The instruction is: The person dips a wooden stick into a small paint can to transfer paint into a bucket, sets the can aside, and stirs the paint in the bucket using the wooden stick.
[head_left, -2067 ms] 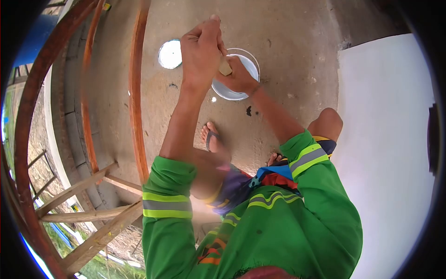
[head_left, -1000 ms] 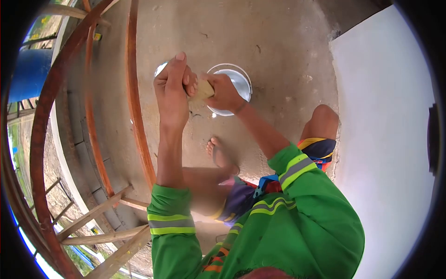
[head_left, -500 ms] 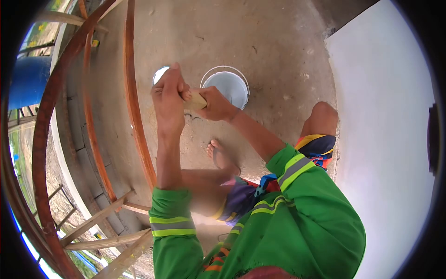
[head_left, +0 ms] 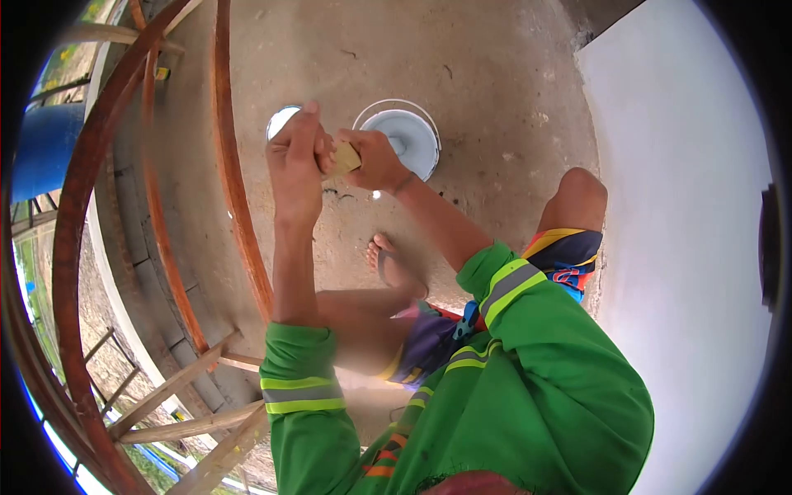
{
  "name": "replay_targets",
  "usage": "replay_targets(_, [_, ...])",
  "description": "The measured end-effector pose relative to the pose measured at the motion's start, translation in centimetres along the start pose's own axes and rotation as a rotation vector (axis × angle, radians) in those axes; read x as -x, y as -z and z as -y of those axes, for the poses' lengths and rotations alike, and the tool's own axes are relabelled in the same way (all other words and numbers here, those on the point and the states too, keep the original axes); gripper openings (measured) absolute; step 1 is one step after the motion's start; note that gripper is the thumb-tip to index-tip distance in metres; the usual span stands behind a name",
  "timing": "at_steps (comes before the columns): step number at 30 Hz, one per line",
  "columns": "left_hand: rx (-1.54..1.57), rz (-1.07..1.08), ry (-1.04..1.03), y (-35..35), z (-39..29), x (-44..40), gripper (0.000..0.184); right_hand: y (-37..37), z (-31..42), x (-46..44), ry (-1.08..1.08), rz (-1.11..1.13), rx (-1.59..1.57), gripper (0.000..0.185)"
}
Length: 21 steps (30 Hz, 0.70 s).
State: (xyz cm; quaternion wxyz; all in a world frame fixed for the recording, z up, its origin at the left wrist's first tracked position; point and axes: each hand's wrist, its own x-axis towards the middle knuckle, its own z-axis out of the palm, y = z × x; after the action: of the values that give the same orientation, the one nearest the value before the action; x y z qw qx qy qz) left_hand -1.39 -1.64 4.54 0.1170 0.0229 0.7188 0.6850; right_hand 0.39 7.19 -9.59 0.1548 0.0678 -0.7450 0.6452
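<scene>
A yellowish-tan block (head_left: pixel 346 157) is held between my two hands; whether it is sponge or something stiffer I cannot tell. My left hand (head_left: pixel 294 153) is closed around its left end, thumb side up. My right hand (head_left: pixel 375 162) grips the other end with bent fingers. Just behind the right hand stands a white bucket (head_left: pixel 412 125) with a raised handle and pale liquid inside. Partly covered by my left hand is a round container (head_left: pixel 283 120) with a bright white top.
A white wall (head_left: pixel 676 247) rises on the right. Reddish wooden bars (head_left: pixel 224 124) stand to my left, with pale timber braces (head_left: pixel 186 427) below and a blue barrel (head_left: pixel 49 153) beyond. My sandalled foot (head_left: pixel 394 268) rests on the concrete floor (head_left: pixel 495 82).
Both hands have drawn slightly closer together, and less of the block shows between them. A small white spot now appears below my right wrist.
</scene>
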Motion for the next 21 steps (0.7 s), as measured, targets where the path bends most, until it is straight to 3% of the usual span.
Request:
replay_targets(4, [0.202,-0.121,-0.064,0.6,-3.0,-0.1,0.045,0.8,1.8,-0.9,0.043,0.192,-0.041,0.020])
replay_targets(8, [0.213,0.032,-0.177,-0.2,-4.8,2.0,0.038,2.6,3.5,-2.6,0.124,0.238,-0.164,0.018])
replay_targets(10, [0.059,0.000,-0.248,-1.1,-4.3,2.0,0.023,4.3,0.9,-2.8,0.100,0.340,-0.154,0.024])
replay_targets(11, [-0.114,-0.054,-0.305,-0.8,-4.3,2.3,0.024,5.2,0.6,-2.7,0.014,0.321,-0.025,0.018])
replay_targets(13, [-0.468,-0.158,-0.384,0.2,-4.1,2.8,0.036,6.4,-3.7,-1.8,-0.054,0.222,-0.106,0.009])
replay_targets(16, [-0.807,-0.335,-0.770,2.5,-2.9,1.8,0.028,6.8,-5.1,-0.4,-0.124,0.082,-0.285,0.008])
replay_targets(19, [-0.986,-0.310,-0.723,3.1,-2.8,2.7,0.034,6.2,-5.1,0.4,-0.201,-0.074,-0.435,0.005])
replay_targets(21, [-1.004,-0.330,-0.668,4.0,-2.6,3.0,0.034,7.8,-3.2,-0.4,-0.080,-0.037,-0.563,0.004])
